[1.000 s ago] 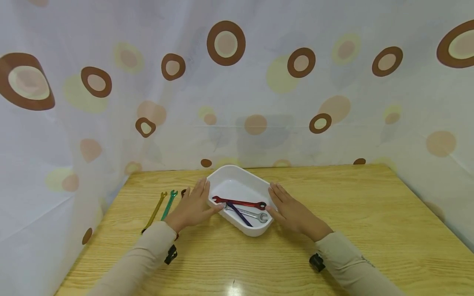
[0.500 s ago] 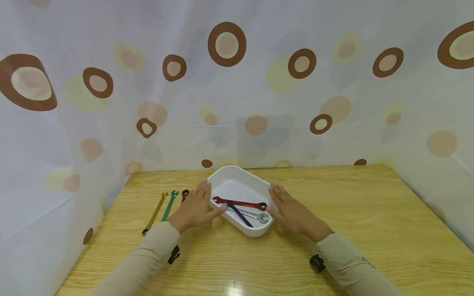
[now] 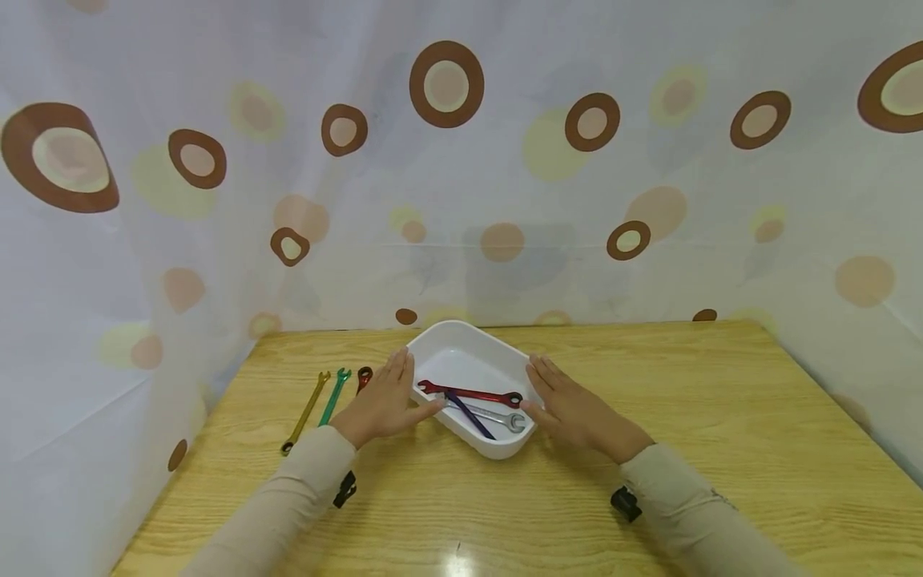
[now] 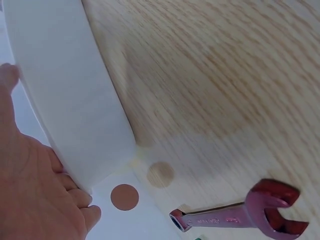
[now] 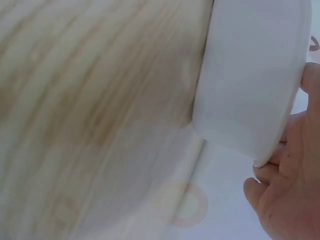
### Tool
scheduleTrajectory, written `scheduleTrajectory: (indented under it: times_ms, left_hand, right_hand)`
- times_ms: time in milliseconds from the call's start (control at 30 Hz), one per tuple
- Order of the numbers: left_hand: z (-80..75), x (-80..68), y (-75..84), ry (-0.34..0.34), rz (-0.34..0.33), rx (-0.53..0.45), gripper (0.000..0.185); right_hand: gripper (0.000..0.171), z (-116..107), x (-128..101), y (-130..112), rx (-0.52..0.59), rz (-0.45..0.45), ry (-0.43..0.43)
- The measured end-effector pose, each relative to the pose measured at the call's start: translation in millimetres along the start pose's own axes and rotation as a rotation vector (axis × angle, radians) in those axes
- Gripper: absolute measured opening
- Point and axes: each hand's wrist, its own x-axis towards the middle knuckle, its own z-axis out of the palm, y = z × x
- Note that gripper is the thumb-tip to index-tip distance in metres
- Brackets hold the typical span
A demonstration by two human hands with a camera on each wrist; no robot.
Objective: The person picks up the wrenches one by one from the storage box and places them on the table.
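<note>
A white tray stands on the wooden table, turned at an angle. Inside lie a red wrench, a silver wrench and a purple wrench, the purple one crossing the silver. My left hand rests on the tray's left rim, fingers extended and thumb over the near edge. On the opposite side my right hand lies against the right rim with its fingers straight. Both wrist views show the tray's outer wall with fingertips at the rim.
Left of the tray lie a yellow wrench, a green wrench and another red wrench, partly hidden behind the left hand. A dotted white cloth hangs behind the table and along its sides.
Both hands stay on the tray's rims and the wrenches keep their places in it. The whole head view has shifted slightly.
</note>
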Motion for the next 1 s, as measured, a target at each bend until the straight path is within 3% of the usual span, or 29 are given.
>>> scheduleTrajectory:
  times_ms: [267,567,767,1000]
  left_hand:
    - [0.1,1.9,-1.2,-0.011,0.003,0.017,0.102]
    - [-0.1,3.2,-2.3,-0.021,0.0,0.032,0.102]
    - [-2.1,3.6,-0.9,-0.016,-0.01,0.033,0.102]
    - [-1.6,1.5,-0.9,-0.011,-0.006,0.044,0.102]
  right_hand:
    - [0.076,-15.0,7.9,3.2,0.069,0.026,-0.093]
    - [0.066,-30.9,22.6,-13.0,0.238,-0.083,0.003]
    - [0.053,-16.7,44.9,-25.2,0.461,-0.116,0.044]
    - [0.044,4.8,65.4,-31.5,0.493,-0.107,0.066]
